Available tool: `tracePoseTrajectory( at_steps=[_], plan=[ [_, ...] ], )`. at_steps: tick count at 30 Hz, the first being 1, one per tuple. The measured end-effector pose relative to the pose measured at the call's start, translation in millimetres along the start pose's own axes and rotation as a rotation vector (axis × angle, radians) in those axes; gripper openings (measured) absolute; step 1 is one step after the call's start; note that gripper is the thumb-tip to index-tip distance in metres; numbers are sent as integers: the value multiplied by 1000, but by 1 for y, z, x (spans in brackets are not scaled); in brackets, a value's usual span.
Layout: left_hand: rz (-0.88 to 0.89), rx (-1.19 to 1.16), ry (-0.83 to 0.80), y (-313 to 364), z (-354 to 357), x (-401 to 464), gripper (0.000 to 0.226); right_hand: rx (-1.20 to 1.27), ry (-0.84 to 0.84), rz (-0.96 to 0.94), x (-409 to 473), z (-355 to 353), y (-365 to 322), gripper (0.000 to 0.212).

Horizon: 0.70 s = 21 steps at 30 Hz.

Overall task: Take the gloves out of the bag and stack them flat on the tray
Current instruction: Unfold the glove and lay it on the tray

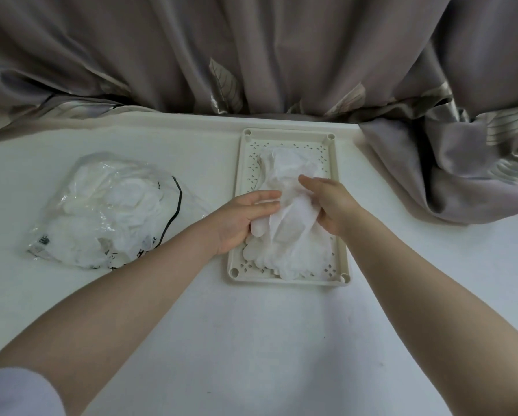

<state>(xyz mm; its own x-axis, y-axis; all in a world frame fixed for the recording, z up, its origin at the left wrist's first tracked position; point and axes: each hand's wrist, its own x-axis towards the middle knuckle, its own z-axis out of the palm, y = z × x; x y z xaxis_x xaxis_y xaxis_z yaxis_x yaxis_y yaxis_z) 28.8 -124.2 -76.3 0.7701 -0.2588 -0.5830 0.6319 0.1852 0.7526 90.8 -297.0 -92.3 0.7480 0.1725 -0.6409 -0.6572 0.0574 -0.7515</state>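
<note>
both hands work over the tray (287, 282), which sits on the white bench (251, 340) near its far edge. the right hand (331, 205) has its grip curled round a crumpled white glove (290, 217), held just above the pile of gloves (284, 262) already lying in the tray; the left hand (245, 216) is mostly open, fingers loosely extended against the glove's left side, steadying rather than gripping it as far as can be seen. the bag (107, 211), clear plastic and apparently with more white gloves inside, lies well apart to the left on the bench. the main risk looks to be that the glove goes down bunched or twisted, since it is creased and folded on itself now; if it is released before being spread, the stack would likely be lumpy rather than flat. smoothing it could also drag the thin gloves beneath out of line or over the near rim, where the pile already comes close to the edge. the tray looks light, so a sideways push might slide it on the bench. the curtain (462, 175) spills onto the bench just right of the tray and could snag a sweeping hand or cloth. the gloves being white on a pale tray, a stray finger folded under could go unnoticed.
</note>
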Motion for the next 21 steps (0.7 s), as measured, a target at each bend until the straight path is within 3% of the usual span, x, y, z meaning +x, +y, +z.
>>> tracePoseTrajectory(
  at_steps=[2, 5, 7, 11, 15, 19, 21],
  plan=[
    [40, -9, -4, 0, 3, -3, 37, 48, -25, -10, -6, -3, 1, 43],
    [41, 20, -24, 1, 9, -8, 44, 44, 24, -53, -8, -7, 4, 58],
    [28, 59, -13, 1, 13, -10, 47, -83, 40, -142, -10, -6, 3, 61],
    [-70, 127, -66, 3, 17, -12, 37, -395, 29, -288, -8, -3, 1, 39],
    [-136, 558, 32, 2, 21, -12, 34, -802, 100, -398, -3, 1, 2, 26],
    [-85, 893, 73, 6, 20, -11, 51, -1060, 176, -473, 5, 1, 4, 37],
    [-14, 1188, 137, 10, 16, -7, 49, -1129, 221, -475, 9, 2, 4, 37]
  ],
)
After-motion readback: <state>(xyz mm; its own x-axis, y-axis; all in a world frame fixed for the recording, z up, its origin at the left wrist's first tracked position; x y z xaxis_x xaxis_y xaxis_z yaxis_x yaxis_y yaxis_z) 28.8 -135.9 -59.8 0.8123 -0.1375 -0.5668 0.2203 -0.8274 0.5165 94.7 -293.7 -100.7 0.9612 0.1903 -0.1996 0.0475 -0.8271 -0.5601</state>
